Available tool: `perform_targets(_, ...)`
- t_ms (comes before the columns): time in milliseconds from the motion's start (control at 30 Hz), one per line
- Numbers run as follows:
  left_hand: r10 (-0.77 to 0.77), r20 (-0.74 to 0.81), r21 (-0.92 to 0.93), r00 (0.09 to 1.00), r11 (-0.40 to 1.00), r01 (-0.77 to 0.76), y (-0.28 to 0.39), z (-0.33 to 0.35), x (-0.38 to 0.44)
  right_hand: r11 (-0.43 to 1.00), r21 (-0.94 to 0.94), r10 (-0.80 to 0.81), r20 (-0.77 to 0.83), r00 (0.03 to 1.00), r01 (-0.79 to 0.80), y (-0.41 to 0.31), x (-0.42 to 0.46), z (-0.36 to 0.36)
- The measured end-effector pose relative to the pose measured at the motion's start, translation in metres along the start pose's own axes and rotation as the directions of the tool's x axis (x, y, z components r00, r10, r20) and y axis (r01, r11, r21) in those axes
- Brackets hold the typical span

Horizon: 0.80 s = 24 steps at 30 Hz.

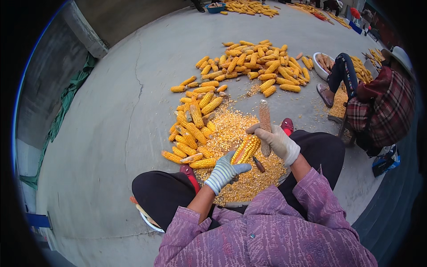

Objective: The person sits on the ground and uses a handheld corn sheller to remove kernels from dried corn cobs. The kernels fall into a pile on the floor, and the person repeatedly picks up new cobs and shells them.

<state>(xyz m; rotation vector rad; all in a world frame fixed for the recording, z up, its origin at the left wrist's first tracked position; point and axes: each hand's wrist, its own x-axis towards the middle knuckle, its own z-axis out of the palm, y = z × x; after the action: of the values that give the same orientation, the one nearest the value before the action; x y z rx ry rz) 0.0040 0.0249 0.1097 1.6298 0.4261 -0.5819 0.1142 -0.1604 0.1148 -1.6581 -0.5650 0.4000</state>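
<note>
My left hand point(227, 172), in a striped knit glove, grips the lower end of a yellow corn ear point(246, 149) with bare strips where kernels are gone. A bare corncob point(265, 125) stands nearly upright in my right hand point(278, 142), which wears a pale glove. The cob is right beside the ear's upper end. Below my hands spreads a heap of loose kernels point(233, 128) between my feet. On it lies a small tool with a brown handle point(258, 164), its far end dark. Whole ears point(191, 131) are piled along the heap's left side.
A larger pile of corn ears point(253, 61) lies ahead on the concrete floor point(110, 133). At right sits a person in a plaid shirt point(388, 103), near a white basin of cobs point(322, 66). Another basin point(150, 222) is partly hidden by my left leg.
</note>
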Motion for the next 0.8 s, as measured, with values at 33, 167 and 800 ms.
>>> perform_targets(33,0.043,-0.034,0.062,0.999,0.997,-0.040,-0.007,0.000,0.002,0.999,0.014,0.049,0.044,0.998,-0.050,-0.015,0.000,0.002)
perform_targets(167,0.437,-0.207,0.575,0.875,0.778,-0.252,-0.045,0.018,0.021,0.899,-0.394,0.248,0.093,0.964,-0.194,-0.012,0.003,0.006)
perform_targets(800,0.206,-0.189,0.605,0.960,0.794,-0.051,-0.048,0.017,0.032,0.780,-0.546,0.341,-0.039,0.939,-0.306,0.015,0.014,0.023)
